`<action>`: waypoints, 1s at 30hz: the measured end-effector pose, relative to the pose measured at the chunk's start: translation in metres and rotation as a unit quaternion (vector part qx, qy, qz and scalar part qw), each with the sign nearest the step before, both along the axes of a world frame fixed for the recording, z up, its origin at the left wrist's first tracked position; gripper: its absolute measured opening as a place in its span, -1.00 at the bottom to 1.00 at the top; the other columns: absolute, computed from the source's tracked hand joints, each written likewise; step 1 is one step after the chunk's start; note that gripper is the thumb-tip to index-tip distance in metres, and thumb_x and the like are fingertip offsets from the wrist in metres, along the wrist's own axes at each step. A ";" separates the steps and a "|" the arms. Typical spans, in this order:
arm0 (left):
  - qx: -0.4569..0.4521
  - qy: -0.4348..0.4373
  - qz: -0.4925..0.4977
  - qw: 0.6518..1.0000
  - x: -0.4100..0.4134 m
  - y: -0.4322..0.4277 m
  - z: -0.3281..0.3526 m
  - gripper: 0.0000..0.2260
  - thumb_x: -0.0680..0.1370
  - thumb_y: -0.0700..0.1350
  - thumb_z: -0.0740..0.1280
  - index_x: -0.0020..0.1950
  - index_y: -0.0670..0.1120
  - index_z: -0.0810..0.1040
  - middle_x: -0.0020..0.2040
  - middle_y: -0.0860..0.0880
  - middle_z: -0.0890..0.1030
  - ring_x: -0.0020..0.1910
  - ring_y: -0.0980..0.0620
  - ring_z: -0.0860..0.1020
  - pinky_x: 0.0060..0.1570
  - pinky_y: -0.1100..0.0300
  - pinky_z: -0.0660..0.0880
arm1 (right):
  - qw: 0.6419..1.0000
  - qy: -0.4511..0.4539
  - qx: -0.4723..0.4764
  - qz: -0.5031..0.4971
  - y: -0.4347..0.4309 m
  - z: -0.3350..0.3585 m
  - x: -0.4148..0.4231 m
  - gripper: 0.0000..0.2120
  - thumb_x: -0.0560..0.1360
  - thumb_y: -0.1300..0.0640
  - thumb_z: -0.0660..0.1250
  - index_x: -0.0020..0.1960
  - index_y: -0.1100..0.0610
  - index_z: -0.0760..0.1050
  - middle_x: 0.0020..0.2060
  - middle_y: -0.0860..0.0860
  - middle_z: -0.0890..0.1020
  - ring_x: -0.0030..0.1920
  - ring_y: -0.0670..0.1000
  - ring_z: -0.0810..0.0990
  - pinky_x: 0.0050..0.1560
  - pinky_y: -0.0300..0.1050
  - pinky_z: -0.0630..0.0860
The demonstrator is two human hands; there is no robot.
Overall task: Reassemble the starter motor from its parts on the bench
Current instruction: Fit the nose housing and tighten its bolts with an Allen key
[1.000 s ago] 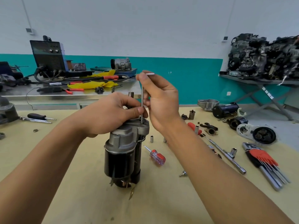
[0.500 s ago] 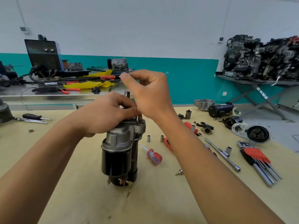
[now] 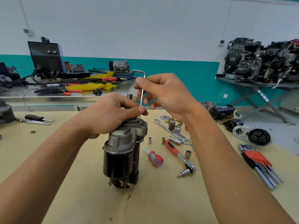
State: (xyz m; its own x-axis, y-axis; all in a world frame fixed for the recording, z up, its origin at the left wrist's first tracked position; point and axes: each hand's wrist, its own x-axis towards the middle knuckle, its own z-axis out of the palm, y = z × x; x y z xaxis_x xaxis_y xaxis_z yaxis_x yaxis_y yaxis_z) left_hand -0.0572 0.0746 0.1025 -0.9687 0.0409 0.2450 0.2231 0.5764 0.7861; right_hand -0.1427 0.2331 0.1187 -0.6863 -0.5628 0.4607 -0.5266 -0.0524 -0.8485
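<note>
Starter motor (image 3: 123, 151) looks mostly together, upright on the counter (image 3: 80, 199), left hand (image 3: 111, 117) gripping its top, right hand (image 3: 166, 94) fingers pinching the hex key (image 3: 142, 94) in a bolt, gear housing (image 3: 257, 136) not fitted yet.

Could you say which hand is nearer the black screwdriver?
Left. The left hand, gripping the motor, is right of the screwdriver; the right hand, holding a hex key, is farther right.

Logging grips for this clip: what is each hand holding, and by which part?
Right hand pinches the hex key by its long shaft, below the bend. Left hand grips the motor by its top end.
</note>
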 end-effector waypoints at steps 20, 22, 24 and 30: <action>-0.039 -0.017 0.003 0.999 0.004 0.008 0.004 -0.80 0.42 0.10 0.43 -0.14 0.02 0.77 -0.21 -0.02 0.74 -0.12 -0.16 0.68 -0.05 -0.10 0.61 | 0.992 -0.009 0.062 0.110 0.020 -0.002 -0.011 -0.79 0.66 0.20 0.19 0.03 0.21 0.60 -0.17 0.05 0.67 -0.26 -0.03 0.61 -0.35 -0.20 0.55; -0.039 -0.020 -0.001 0.999 0.004 0.007 0.004 -0.80 0.43 0.10 0.44 -0.15 0.02 0.77 -0.22 -0.02 0.74 -0.21 -0.07 0.67 -0.11 -0.03 0.60 | 0.991 -0.008 0.063 0.115 0.021 -0.002 -0.011 -0.79 0.66 0.21 0.19 0.02 0.22 0.60 -0.18 0.05 0.67 -0.27 -0.03 0.61 -0.37 -0.21 0.54; -0.039 -0.023 -0.006 0.999 0.004 0.007 0.004 -0.82 0.45 0.09 0.44 -0.15 0.02 0.77 -0.23 -0.02 0.74 -0.25 -0.01 0.65 -0.14 0.02 0.58 | 0.990 -0.007 0.064 0.124 0.022 -0.001 -0.011 -0.80 0.66 0.22 0.19 0.03 0.24 0.59 -0.18 0.06 0.67 -0.27 -0.02 0.61 -0.38 -0.21 0.54; -0.037 -0.019 -0.013 0.999 0.005 0.007 0.004 -0.71 0.36 0.18 0.43 -0.12 0.02 0.78 -0.17 -0.07 0.74 -0.05 -0.23 0.67 0.05 -0.23 0.61 | 0.988 0.001 0.069 0.138 0.022 -0.001 -0.011 -0.79 0.66 0.21 0.19 0.00 0.21 0.59 -0.20 0.04 0.68 -0.28 -0.02 0.61 -0.40 -0.21 0.52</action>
